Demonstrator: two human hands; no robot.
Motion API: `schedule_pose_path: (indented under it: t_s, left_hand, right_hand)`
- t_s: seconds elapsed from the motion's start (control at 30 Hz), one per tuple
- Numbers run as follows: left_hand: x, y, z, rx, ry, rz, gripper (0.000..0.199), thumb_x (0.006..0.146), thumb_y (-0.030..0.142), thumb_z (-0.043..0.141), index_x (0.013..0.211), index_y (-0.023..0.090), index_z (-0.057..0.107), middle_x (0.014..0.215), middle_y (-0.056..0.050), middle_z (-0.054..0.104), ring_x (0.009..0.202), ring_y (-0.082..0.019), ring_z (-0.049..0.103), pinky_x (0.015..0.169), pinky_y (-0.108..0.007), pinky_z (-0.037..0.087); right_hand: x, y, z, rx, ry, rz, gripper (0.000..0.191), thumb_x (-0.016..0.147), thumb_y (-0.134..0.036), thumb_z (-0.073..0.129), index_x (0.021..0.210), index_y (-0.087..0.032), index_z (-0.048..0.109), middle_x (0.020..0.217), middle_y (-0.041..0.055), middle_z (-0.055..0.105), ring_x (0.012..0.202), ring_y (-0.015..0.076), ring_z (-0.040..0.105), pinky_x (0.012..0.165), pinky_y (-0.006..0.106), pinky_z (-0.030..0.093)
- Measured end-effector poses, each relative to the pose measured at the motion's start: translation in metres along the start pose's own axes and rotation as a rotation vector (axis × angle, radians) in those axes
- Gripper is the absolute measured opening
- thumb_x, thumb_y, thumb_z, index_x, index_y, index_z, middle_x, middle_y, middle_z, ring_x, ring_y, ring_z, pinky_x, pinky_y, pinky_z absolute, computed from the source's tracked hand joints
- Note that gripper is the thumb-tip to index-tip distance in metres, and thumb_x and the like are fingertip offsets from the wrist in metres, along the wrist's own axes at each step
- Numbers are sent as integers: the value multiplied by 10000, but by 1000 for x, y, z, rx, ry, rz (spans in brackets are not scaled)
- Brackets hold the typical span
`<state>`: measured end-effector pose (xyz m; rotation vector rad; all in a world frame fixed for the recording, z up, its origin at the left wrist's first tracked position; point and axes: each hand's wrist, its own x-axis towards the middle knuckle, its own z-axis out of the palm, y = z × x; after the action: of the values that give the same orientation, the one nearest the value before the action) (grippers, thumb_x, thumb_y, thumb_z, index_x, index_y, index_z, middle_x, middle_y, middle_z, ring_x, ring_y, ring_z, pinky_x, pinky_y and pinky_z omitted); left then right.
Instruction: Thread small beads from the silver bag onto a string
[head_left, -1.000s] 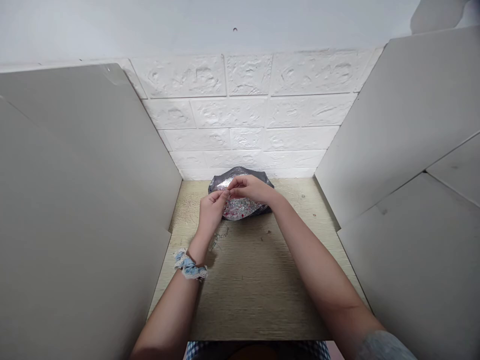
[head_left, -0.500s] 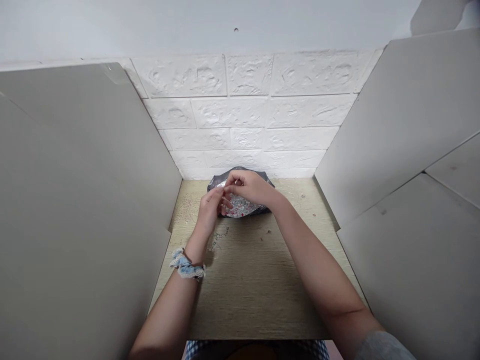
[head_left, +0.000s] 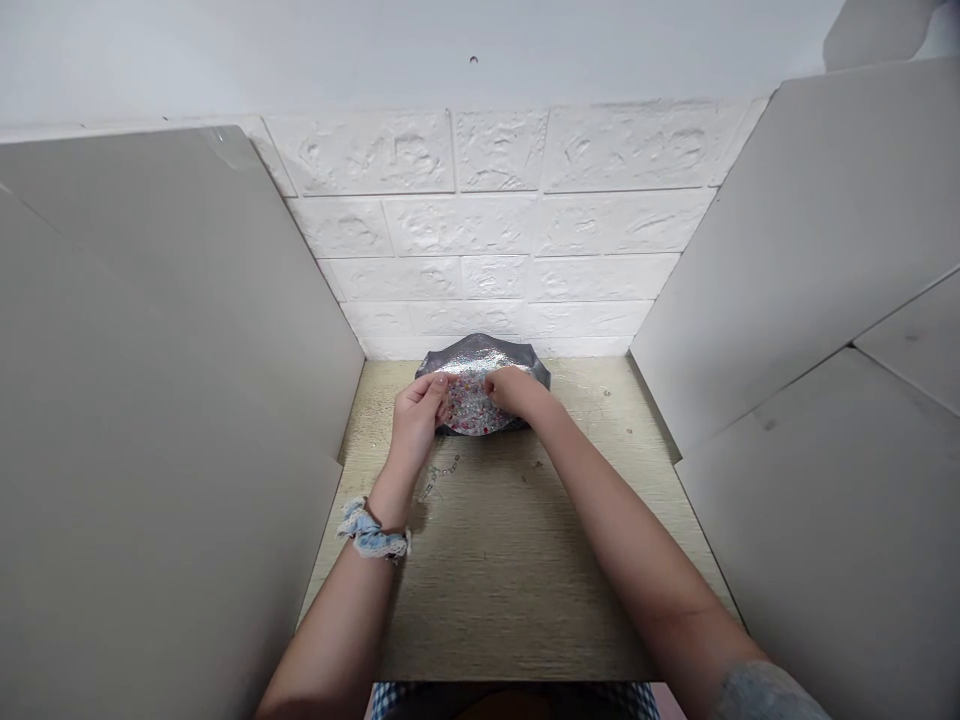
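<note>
A dark silvery bag (head_left: 480, 350) lies open at the back of the wooden table, with many small clear, red and coloured beads (head_left: 474, 410) in it. At the bag's left edge, my left hand (head_left: 421, 408) is closed in a pinch; whatever is between its fingertips is too small to make out. My right hand (head_left: 514, 391) reaches over the right part of the beads, its fingers bent down and partly hidden. A thin string of small beads (head_left: 444, 474) hangs or lies below my left hand, over the table.
Grey panels stand at the left (head_left: 187, 400) and right (head_left: 825, 500). A white brick-patterned wall (head_left: 491, 225) rises behind the bag. Tiny loose bits (head_left: 628, 431) lie on the table (head_left: 517, 580).
My right hand has moved right and down, away from my left fingertips, to the beads in the bag. My left hand has stayed nearly in place, still pinched.
</note>
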<state>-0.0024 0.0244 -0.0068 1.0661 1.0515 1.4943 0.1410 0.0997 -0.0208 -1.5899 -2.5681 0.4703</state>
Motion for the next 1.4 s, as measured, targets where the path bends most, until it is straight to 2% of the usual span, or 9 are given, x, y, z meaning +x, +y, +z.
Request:
schedule_pose_path:
  t_s: [0.1, 0.37, 0.53, 0.63, 0.7, 0.9, 1.1, 1.27, 1.4]
  left_hand:
    - [-1, 2, 1, -6, 18, -44, 248, 693, 375, 564, 761, 137, 583, 421, 89, 203, 340, -26, 171, 337, -172, 118]
    - [-2, 3, 4, 61, 33, -39, 236, 710, 369, 531, 758, 141, 568, 403, 93, 205, 320, -30, 174, 316, -174, 131]
    - [1, 0, 2, 28, 99, -4, 154, 663, 279, 530, 660, 132, 575, 457, 47, 398, 386, -50, 347, 371, -187, 259]
    - [2, 1, 1, 23, 206, 3, 159, 637, 266, 526, 637, 117, 582, 512, 27, 465, 384, -36, 324, 353, -181, 195]
    - [2, 3, 1, 15, 248, -12, 156, 623, 260, 528, 636, 112, 578, 503, 36, 444, 365, -25, 281, 340, -177, 147]
    - [1, 4, 2, 21, 246, -25, 159, 629, 262, 528, 651, 109, 568, 433, 81, 269, 347, -19, 193, 334, -167, 117]
    - [1, 2, 1, 66, 241, -11, 197, 658, 293, 524, 700, 108, 579, 440, 85, 229, 356, -25, 184, 340, -169, 135]
    - [2, -1, 1, 161, 246, 38, 209, 690, 289, 508, 713, 103, 602, 446, 72, 283, 371, -29, 235, 357, -170, 180]
    - [3, -3, 2, 197, 241, 69, 263, 715, 332, 510, 808, 108, 612, 546, 34, 472, 383, -33, 320, 365, -178, 237]
  right_hand:
    - [3, 0, 5, -18, -38, -2, 212, 721, -118, 446, 766, -168, 647, 833, 97, 637, 745, 194, 564, 645, 272, 392]
    - [0, -6, 4, -77, -68, -1, 224, 723, -103, 435, 771, -134, 651, 851, 134, 636, 752, 225, 581, 635, 297, 423]
    - [-6, -11, -1, -92, -74, -1, 252, 719, -77, 424, 815, -143, 648, 888, 134, 630, 761, 231, 588, 623, 295, 431]
    - [-9, -16, -3, -100, -88, -4, 257, 727, -69, 418, 827, -125, 648, 878, 149, 627, 768, 236, 592, 636, 295, 433]
    - [-10, -19, -4, -107, -95, 2, 266, 734, -70, 409, 847, -113, 646, 876, 154, 625, 781, 241, 592, 644, 295, 434]
    - [-8, -18, -4, -111, -106, 10, 263, 699, -70, 432, 851, -116, 640, 883, 122, 627, 768, 205, 586, 632, 255, 424]
    - [-1, -15, 3, -78, -73, -81, 284, 738, -115, 409, 896, -200, 630, 928, 37, 626, 826, 158, 562, 671, 221, 395]
    - [2, -16, 11, -93, -57, -104, 289, 739, -112, 404, 909, -168, 631, 946, 72, 624, 860, 187, 558, 690, 244, 388]
    - [0, -16, 10, -96, -51, -108, 291, 747, -111, 394, 910, -159, 631, 943, 81, 625, 865, 197, 561, 687, 250, 390]
